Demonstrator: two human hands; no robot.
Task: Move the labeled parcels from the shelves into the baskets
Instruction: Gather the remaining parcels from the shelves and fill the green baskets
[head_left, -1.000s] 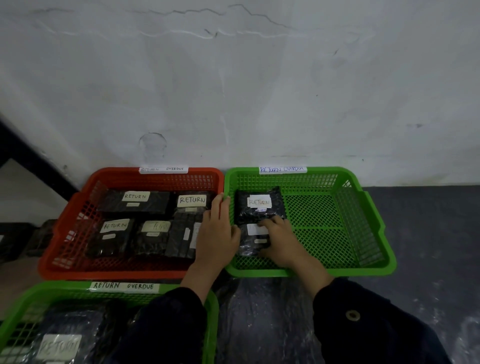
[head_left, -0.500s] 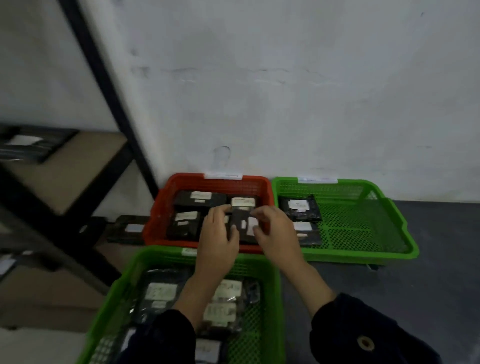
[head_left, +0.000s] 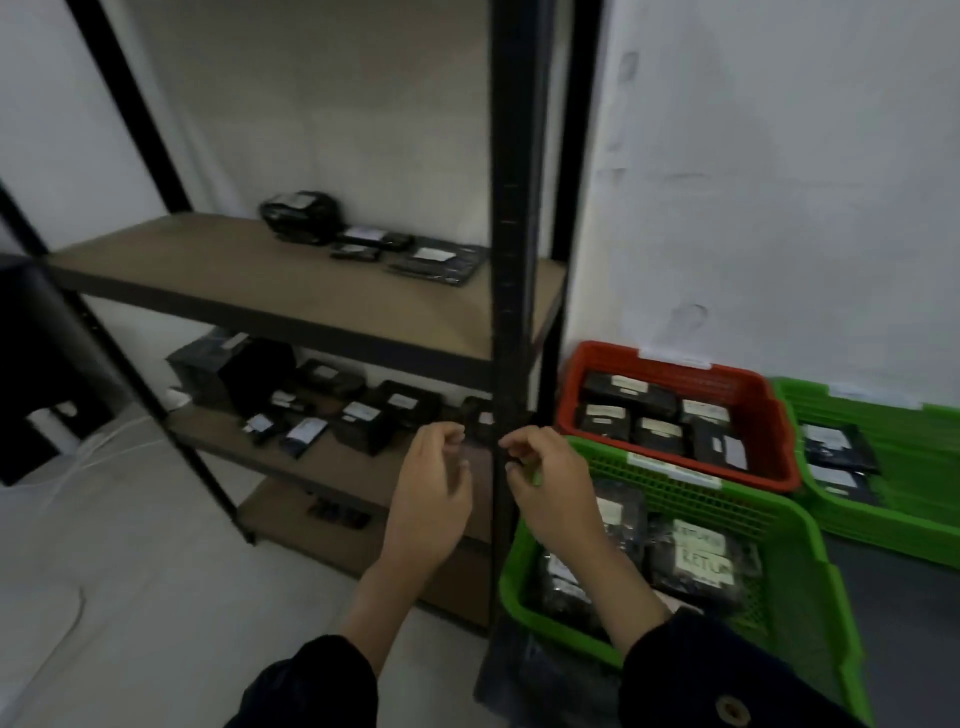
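Note:
Both my hands hang in mid-air in front of the shelf unit, fingers loosely curled and holding nothing. My left hand (head_left: 430, 499) is left of the black upright post (head_left: 511, 312); my right hand (head_left: 553, 491) is just right of it, over the near green basket (head_left: 800, 540). Black parcels with white labels lie on the upper shelf (head_left: 405, 249) and several more on the lower shelf (head_left: 363, 410). A red basket (head_left: 763, 415) against the wall holds several labelled parcels. The far green basket (head_left: 914, 525) holds two.
The wooden shelf boards (head_left: 249, 270) sit in a black metal frame with diagonal braces at left. White cables (head_left: 98, 447) lie on the pale floor at left. A white wall stands behind the baskets, grey floor at right.
My view has swung left from the baskets to the shelf unit. Both hands left the far green basket, passed over the red one and now hover empty by the shelf post.

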